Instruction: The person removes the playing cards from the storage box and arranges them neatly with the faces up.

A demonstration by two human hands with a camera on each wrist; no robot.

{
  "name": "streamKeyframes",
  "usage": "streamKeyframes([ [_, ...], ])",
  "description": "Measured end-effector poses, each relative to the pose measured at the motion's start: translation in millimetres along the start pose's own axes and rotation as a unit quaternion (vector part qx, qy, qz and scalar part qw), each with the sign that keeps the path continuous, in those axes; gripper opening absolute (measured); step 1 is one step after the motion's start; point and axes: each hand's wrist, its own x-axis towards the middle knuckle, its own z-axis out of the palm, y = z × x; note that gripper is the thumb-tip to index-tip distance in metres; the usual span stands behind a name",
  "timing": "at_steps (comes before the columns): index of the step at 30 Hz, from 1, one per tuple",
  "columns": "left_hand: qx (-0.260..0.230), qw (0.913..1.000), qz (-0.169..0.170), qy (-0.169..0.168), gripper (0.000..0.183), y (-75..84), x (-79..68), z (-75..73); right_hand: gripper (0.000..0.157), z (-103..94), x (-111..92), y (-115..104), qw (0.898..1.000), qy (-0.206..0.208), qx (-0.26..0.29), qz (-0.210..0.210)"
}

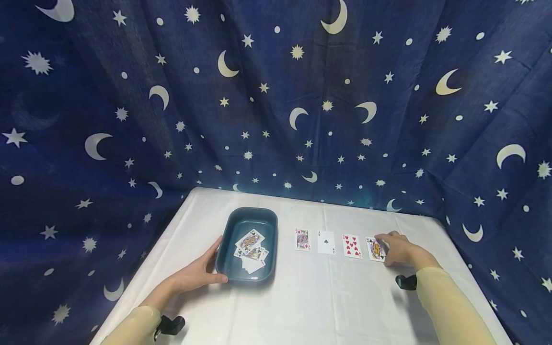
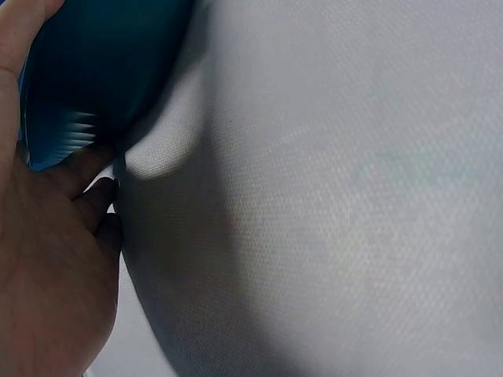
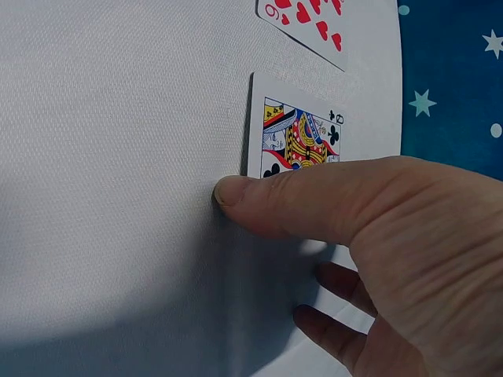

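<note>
My left hand (image 1: 195,274) grips the near left corner of a dark teal plastic tray (image 1: 247,214), thumb at the near side and fingers along the left wall. Inside the tray lies a loose heap of face-up playing cards (image 1: 250,242). Over on the right, my right hand (image 1: 400,250) holds the queen of clubs (image 3: 295,137) at its right side. In the right wrist view the thumb (image 3: 291,200) crosses the card's lower part and hides it; the index finger is hidden there.
Left of the queen, a hearts number card (image 1: 352,246), an ace of clubs (image 1: 326,242) and a diamond face card (image 1: 303,239) lie in a spaced row. They rest on a white cloth-covered table (image 1: 297,306). A dark blue moon-and-star curtain (image 1: 276,110) hangs behind and at both sides.
</note>
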Motion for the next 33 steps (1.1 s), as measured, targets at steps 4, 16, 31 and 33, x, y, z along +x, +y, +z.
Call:
streamKeyframes([
  [4, 0.002, 1.0000, 0.004, -0.001, 0.111, -0.5, 0.4, -0.1, 0.090, 0.3, 0, 1, 1.000, 0.000, 0.000, 0.001],
  [16, 0.009, 0.9999, 0.006, 0.002, 0.111, 2.0, 0.1, -0.5, 0.096, -4.1, 0, 2, 0.999, 0.005, 0.023, -0.025],
  [31, 0.021, 0.9997, 0.010, 0.007, 0.112, 2.5, -1.1, -1.1, 0.080, -16.7, 10, -82, 0.980, 0.161, -0.024, -0.118],
  [33, 0.020, 0.9997, 0.009, 0.005, 0.112, 2.5, -1.2, -0.7, 0.077, -12.5, 11, -102, 0.975, 0.168, -0.024, -0.144],
])
